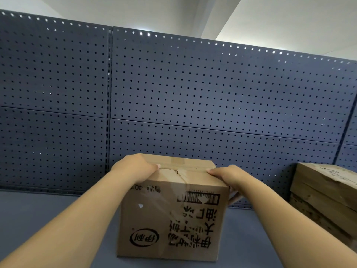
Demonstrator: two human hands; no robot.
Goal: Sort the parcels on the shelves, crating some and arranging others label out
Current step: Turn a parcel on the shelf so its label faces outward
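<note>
The left hand [135, 169] gripped the top left corner of the cardboard box [170, 219], fingers curled over the far side and the thumb lying along the front top edge. The right hand [229, 176] clamped the top right corner the same way, thumb on top and fingers wrapped down the right side. The box stood on the shelf [48, 219], about midway along its visible length and a little out from the back edge. Its flaps were closed under tape [177, 161], so whatever was inside stayed hidden. The printed face was turned toward the person, with the lettering and the barcode [199, 198] upside down. The box looked slightly taller than wide, though the wide lens made that hard to judge. Behind it rose the perforated back panel [193, 89]. Toward the shelf's right end, close against the back edge and well apart from the held box, sat a second box [324, 196], tilted and worn.
</note>
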